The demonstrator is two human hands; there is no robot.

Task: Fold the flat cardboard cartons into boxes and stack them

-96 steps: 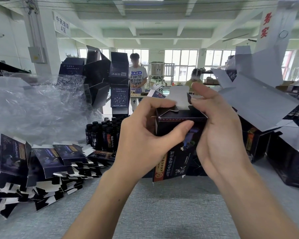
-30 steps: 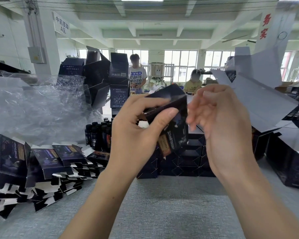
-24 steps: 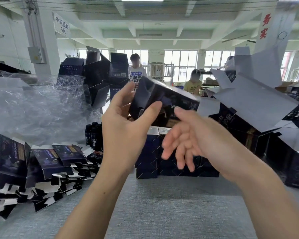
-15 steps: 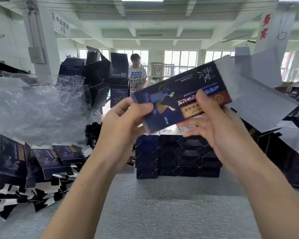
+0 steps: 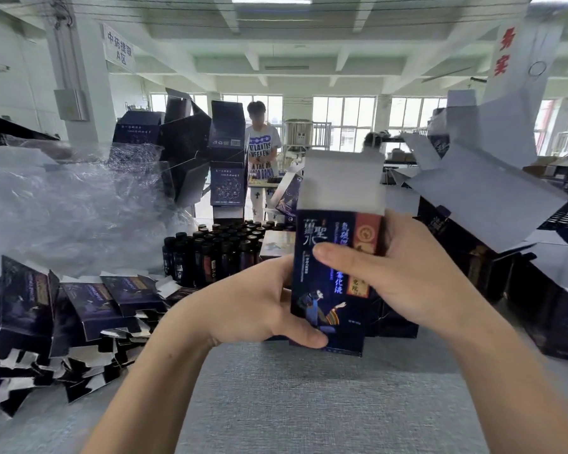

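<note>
Holding the carton (image 5: 328, 290) upright, white flap (image 5: 341, 181) on top (bit blurry), surface (image 5: 292, 404) below it. Gripping its bottom left corner with the left hand (image 5: 253, 306), thumb (image 5: 309, 339) across the front; clasping its right edge with the right hand (image 5: 417, 283). Got flat cartons (image 5: 89, 299) heaped left of it.

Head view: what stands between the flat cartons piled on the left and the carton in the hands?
Dark bottles, standing slightly farther back than the held carton; the head view shows them.
</note>
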